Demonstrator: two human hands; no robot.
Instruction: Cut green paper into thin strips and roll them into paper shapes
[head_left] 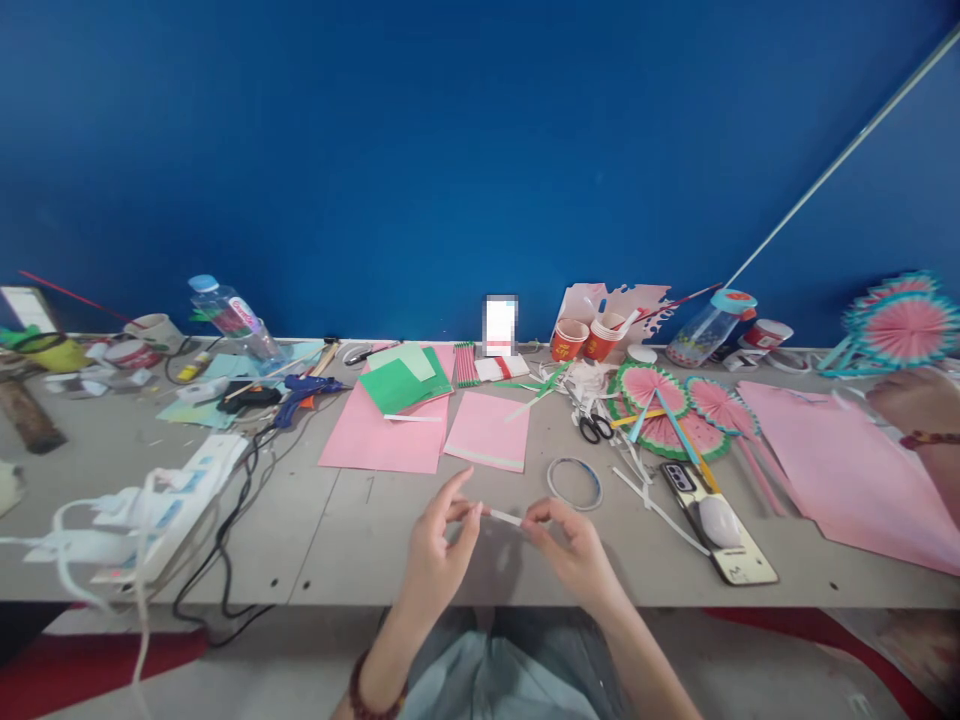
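Near the table's front edge, a short, narrow white strip (506,517) spans the gap between my two hands. My left hand (437,545) pinches its left end with thumb and fingers, the index finger raised. The other end sits in the closed fingertips of my right hand (574,555). Just beyond lies a pink paper sheet (486,428) with a pale strip along its near edge. A roll of tape (574,484) rests flat to the right, beyond my right hand. Whether the strip is paper or tape I cannot tell.
Left are a power strip (191,500), cables and a blue glue gun (304,392). Green paper (409,382) lies mid-table. Right are scissors (596,428), paper fans (667,410), a phone (720,525) and paper cups (570,340). Another person's hand (919,405) is far right.
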